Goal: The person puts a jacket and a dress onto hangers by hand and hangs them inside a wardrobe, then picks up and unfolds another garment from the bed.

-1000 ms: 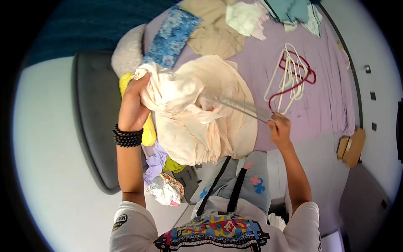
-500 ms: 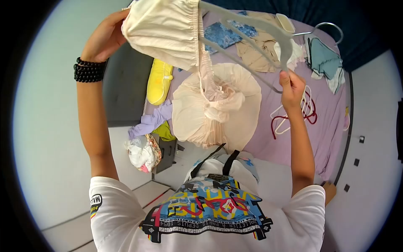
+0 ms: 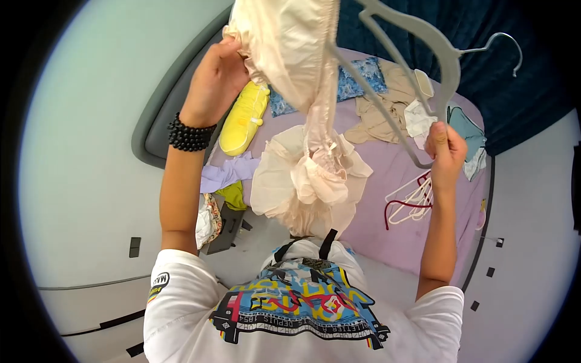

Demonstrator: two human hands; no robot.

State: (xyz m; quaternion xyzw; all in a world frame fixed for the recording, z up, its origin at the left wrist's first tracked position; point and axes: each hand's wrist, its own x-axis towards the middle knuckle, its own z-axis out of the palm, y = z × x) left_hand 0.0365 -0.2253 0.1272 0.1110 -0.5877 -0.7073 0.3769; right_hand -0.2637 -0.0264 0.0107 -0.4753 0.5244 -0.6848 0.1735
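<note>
A pale cream dress (image 3: 287, 48) with gathered, shiny fabric hangs in front of me. My left hand (image 3: 219, 81) pinches its left edge, a black bead bracelet (image 3: 190, 132) around the wrist. The ruffled lower part (image 3: 278, 181) of the dress hangs down in front of the bed. My right hand (image 3: 446, 151) is closed around one end of a grey clothes hanger (image 3: 446, 69), whose metal hook points to the right. The hanger's other end passes behind or into the dress; the cloth hides which.
White and dark red hangers (image 3: 411, 199) lie on the lilac bedsheet (image 3: 375, 233). Also there are a yellow plush pillow (image 3: 243, 121), a blue patterned pillow (image 3: 363, 78), beige clothing (image 3: 384, 109) and teal clothing (image 3: 466, 130). Purple cloth (image 3: 229, 172) lies at the left edge. A dark curtain (image 3: 514, 78) hangs behind.
Both hands, the dress and the hanger appear farther right in the view, with the hands slightly lower. The view itself has shifted too. Both holds are unchanged.
</note>
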